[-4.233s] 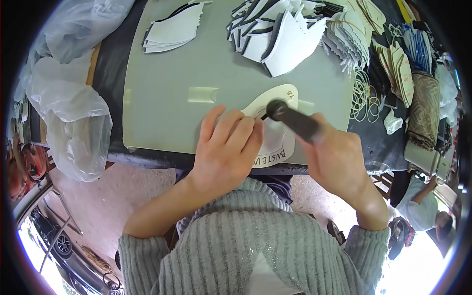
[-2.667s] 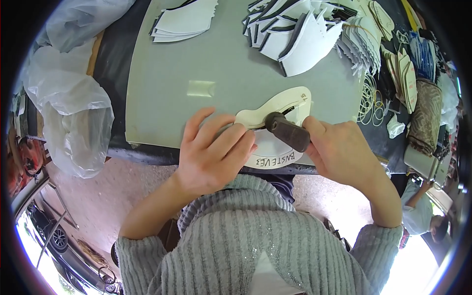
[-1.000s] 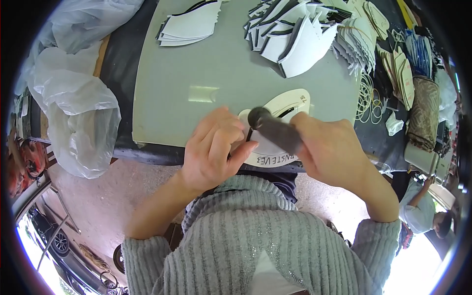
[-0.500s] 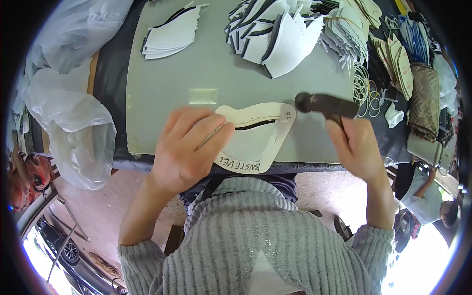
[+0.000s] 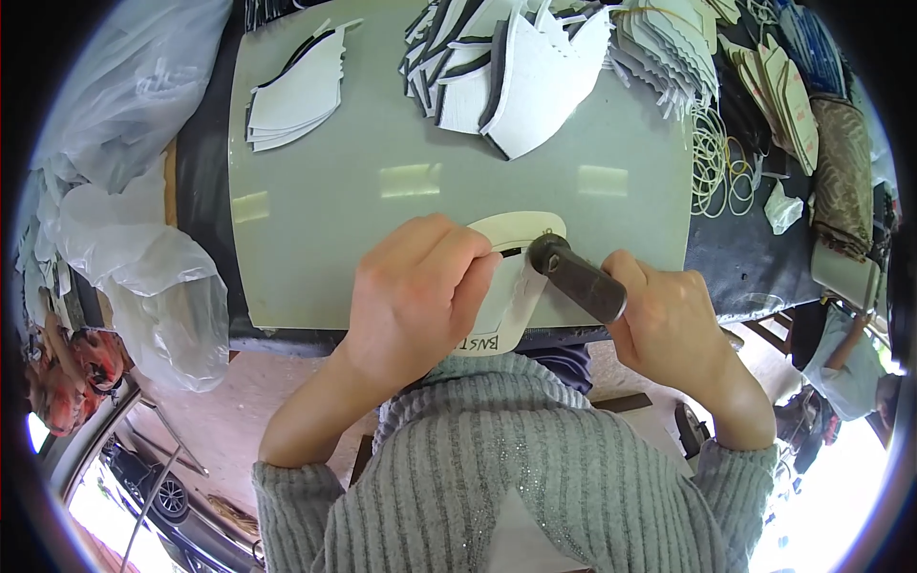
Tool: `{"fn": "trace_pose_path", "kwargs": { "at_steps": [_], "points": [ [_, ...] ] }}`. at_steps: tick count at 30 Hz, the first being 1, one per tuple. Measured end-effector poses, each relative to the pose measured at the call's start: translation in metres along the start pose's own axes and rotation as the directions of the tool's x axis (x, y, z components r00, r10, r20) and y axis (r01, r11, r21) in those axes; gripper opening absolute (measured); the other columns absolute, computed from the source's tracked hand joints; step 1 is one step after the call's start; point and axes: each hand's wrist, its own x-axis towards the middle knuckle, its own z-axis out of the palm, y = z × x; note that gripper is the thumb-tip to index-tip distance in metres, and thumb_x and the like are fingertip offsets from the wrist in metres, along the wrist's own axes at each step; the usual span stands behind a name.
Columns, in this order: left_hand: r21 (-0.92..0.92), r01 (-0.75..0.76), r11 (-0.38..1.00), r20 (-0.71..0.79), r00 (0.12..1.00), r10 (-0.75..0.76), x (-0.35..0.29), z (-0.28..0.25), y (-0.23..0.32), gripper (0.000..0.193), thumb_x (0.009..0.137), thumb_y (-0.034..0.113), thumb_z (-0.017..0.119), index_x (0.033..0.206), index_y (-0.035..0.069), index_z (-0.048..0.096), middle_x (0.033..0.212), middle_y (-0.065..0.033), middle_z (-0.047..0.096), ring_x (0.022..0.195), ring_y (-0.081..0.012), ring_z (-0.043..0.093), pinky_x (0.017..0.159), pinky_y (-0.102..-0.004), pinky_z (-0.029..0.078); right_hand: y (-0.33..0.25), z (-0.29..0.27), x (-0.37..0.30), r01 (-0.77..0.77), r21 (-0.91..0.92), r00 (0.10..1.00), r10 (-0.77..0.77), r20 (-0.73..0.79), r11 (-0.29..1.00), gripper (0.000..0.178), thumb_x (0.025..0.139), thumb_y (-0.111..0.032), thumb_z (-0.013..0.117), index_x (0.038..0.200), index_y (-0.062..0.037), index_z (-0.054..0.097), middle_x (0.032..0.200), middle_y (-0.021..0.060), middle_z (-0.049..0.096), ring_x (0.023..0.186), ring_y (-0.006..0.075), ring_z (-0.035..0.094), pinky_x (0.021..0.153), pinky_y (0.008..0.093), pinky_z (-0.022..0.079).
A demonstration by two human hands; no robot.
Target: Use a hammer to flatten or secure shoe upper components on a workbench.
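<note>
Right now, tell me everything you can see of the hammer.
The hammer has a dark, worn, dull head that looks like metal: a rounded striking end at the upper left and a longer, flatter-looking body running to the lower right. The person's right hand grips it; the handle is mostly hidden there. The head lies slantwise across the view, its rounded end over the right part of the cream pattern template. Whether it touches the template cannot be told from this angle.
</note>
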Motion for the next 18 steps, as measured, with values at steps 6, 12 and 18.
{"fn": "trace_pose_path", "kwargs": {
  "at_steps": [6, 12, 18],
  "points": [
    [0.052, 0.067, 0.996, 0.077, 0.995, -0.070, 0.010, -0.004, 0.005, 0.010, 0.080, 0.003, 0.072, 0.077, 0.003, 0.063, 0.070, -0.0074, 0.060, 0.055, -0.0188, 0.057, 0.051, -0.0287, 0.046, 0.002, 0.003, -0.002, -0.005, -0.008, 1.000, 0.005, 0.006, 1.000, 0.027, 0.083, -0.018, 0.070, 0.086, -0.0035, 0.048, 0.062, 0.0095, 0.055, 0.048, 0.0283, 0.059, 0.042, 0.0387, 0.045],
    [0.074, 0.067, 0.995, 0.086, 0.994, -0.073, 0.013, -0.003, 0.005, 0.012, 0.079, 0.005, 0.073, 0.076, 0.003, 0.061, 0.068, -0.0067, 0.058, 0.055, -0.0184, 0.056, 0.051, -0.0283, 0.046, 0.004, 0.006, -0.004, 0.000, 0.000, 1.000, 0.000, -0.012, 1.000, 0.026, 0.084, -0.017, 0.069, 0.086, -0.0033, 0.047, 0.062, 0.0094, 0.056, 0.048, 0.0279, 0.059, 0.043, 0.0380, 0.046],
    [0.060, 0.102, 0.993, 0.096, 0.990, -0.108, 0.016, -0.004, 0.008, 0.017, 0.076, 0.006, 0.074, 0.073, 0.004, 0.058, 0.066, -0.0061, 0.056, 0.053, -0.0186, 0.053, 0.051, -0.0302, 0.043, 0.003, 0.008, -0.005, -0.005, 0.009, 1.000, 0.005, -0.023, 1.000, 0.025, 0.084, -0.017, 0.068, 0.086, -0.0033, 0.047, 0.063, 0.0095, 0.056, 0.049, 0.0278, 0.060, 0.043, 0.0379, 0.046]
  ]
}}
